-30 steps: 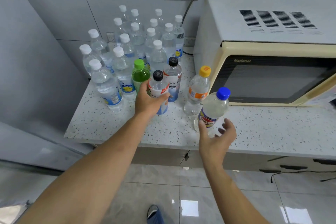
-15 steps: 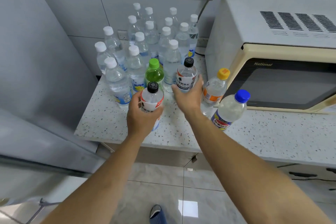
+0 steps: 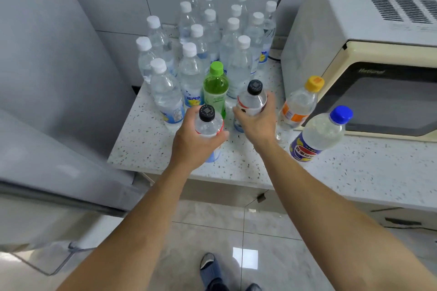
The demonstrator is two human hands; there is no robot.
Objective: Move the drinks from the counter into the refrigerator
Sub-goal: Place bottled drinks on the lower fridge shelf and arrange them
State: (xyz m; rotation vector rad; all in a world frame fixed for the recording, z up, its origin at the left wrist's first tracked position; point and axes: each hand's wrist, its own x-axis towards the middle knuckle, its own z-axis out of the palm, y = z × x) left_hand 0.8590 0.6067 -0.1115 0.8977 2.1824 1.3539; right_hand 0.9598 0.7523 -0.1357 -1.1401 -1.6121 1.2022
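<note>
While both hands grip black-capped bottles, green bottle behind, white-capped bottles crowding.

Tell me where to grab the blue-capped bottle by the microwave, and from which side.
Grip the blue-capped bottle around its clear body, between the blue label and the shoulder, where it looks round and bare. Come from the front, nearest counter edge: the microwave stands behind it and the orange-capped bottle crowds its left. Both hands are full now, so probably free the right hand first.

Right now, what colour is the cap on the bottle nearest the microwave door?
Blue, on the blue-capped bottle; clearest in the head view.
</note>
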